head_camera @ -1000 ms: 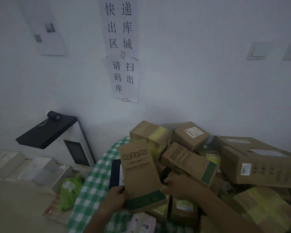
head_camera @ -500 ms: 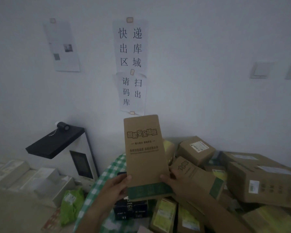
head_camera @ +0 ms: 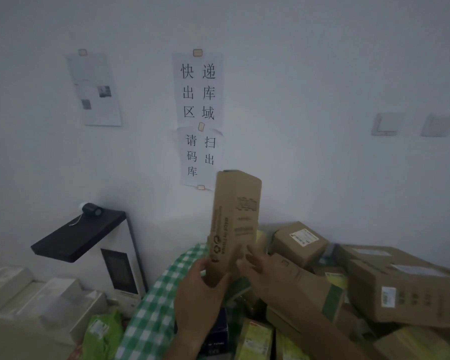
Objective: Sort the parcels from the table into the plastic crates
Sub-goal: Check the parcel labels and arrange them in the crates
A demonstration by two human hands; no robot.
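Cardboard parcel (head_camera: 233, 224) stands upright in the left hand (head_camera: 200, 294) grip; right hand (head_camera: 260, 271) fingers touch it, relaxed.

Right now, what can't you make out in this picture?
Head view, dim and blurry:
- Crates: none in frame.
- Box bottom: covered by left hand.
- Box print: too blurred to read.
- Right hand grip: fingers smeared by motion.
- Pile: cut off at the right edge.
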